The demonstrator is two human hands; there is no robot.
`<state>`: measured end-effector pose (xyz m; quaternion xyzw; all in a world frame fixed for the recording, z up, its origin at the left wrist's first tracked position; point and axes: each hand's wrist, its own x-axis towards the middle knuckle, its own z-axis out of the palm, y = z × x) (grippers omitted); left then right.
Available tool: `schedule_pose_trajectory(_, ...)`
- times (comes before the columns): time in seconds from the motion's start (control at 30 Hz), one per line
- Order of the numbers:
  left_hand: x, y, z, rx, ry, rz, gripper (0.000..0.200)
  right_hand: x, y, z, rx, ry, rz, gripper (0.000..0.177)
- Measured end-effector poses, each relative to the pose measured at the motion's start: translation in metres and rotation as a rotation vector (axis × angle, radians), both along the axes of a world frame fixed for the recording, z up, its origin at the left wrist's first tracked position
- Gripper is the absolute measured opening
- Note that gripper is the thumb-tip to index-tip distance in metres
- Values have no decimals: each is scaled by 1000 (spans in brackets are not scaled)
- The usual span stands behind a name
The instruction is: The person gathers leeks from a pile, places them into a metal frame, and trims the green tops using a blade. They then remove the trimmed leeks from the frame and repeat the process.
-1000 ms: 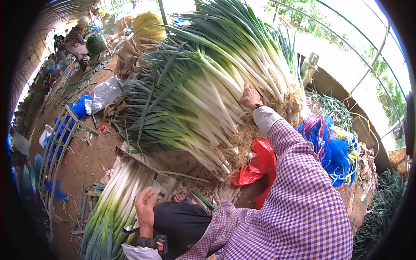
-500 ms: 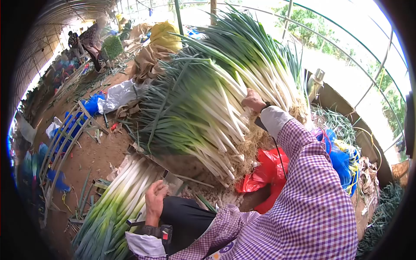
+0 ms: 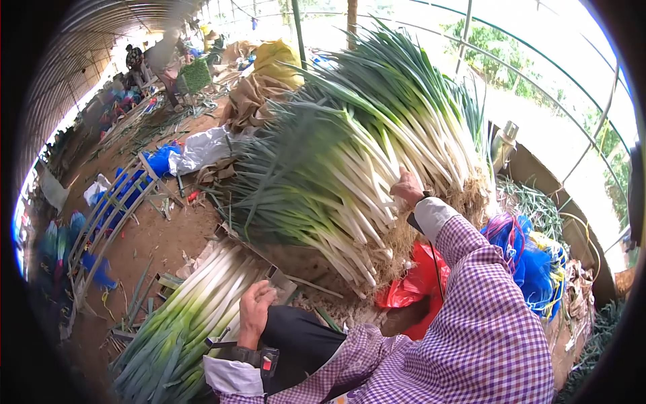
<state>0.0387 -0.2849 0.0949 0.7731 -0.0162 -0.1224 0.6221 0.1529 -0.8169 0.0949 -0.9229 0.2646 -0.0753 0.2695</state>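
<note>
Green and white, a large heap of leeks point(image 3: 336, 178) is being spread out across the middle, its rooted edge being crowded by red plastic point(image 3: 420, 276). Across a narrow strip of brown ground point(image 3: 299, 262), a smaller bundle point(image 3: 195, 310) is being bordered at its white end by a metal plate point(image 3: 284, 286). White stalks in the heap are being touched by the right hand point(image 3: 408, 188), its fingers curled; whether any is being gripped cannot be told. Beside the bundle, the left hand point(image 3: 256, 306) is being held free, its fingers loosely bent.
</note>
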Motion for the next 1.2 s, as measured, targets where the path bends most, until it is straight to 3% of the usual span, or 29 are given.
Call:
schedule_pose_trajectory(0.17,2,5,-11,71,-64,19,48,1,2,22,156,-79,55,72)
schedule_pose_trajectory(0.27,-4,2,12,187,-127,15,46,-31,22,47,300,-59,94,71)
schedule_pose_trajectory(0.3,-2,3,12,260,-183,10,47,-46,37,54,163,-18,40,75)
schedule_pose_trajectory(0.37,1,3,8,413,-285,-16,49,-75,51,51,208,-95,-26,75)
schedule_pose_trajectory(0.47,9,-15,23,276,-410,-4,50,-118,73,121,294,-7,18,64)
schedule_pose_trajectory(0.5,8,-29,37,201,-407,-47,49,-112,48,104,398,-97,47,58)
schedule_pose_trajectory(0.57,3,-53,49,66,-360,-99,48,-85,-10,94,-11,-193,496,45)
schedule_pose_trajectory(0.63,-11,-73,57,6,-293,-183,47,-102,-11,131,181,-255,457,27)
schedule_pose_trajectory(0.73,-39,-92,56,-6,-257,-241,45,-103,-6,124,-49,-188,638,33)
schedule_pose_trajectory(0.77,-39,-97,30,-87,-250,-268,49,-113,14,107,-183,82,680,41)
schedule_pose_trajectory(0.83,-58,-117,17,-329,55,-244,60,-158,83,93,231,106,498,57)
schedule_pose_trajectory(0.87,-67,-130,12,-446,218,-230,66,-196,118,88,767,-130,249,67)
schedule_pose_trajectory(0.93,-71,-158,-4,-757,501,-309,81,-251,147,88,633,-228,399,74)
schedule_pose_trajectory(1.0,-93,-187,-20,-964,736,-335,92,-279,145,87,679,-186,297,74)
schedule_pose_trajectory(1.1,-95,-215,-12,-1118,881,-267,98,-304,150,87,693,-206,311,73)
schedule_pose_trajectory(1.17,-87,-222,-14,-1231,798,-457,96,-336,153,86,715,-197,382,73)
schedule_pose_trajectory(1.2,-87,-225,-19,-1290,758,-544,94,-352,168,117,547,-99,400,74)
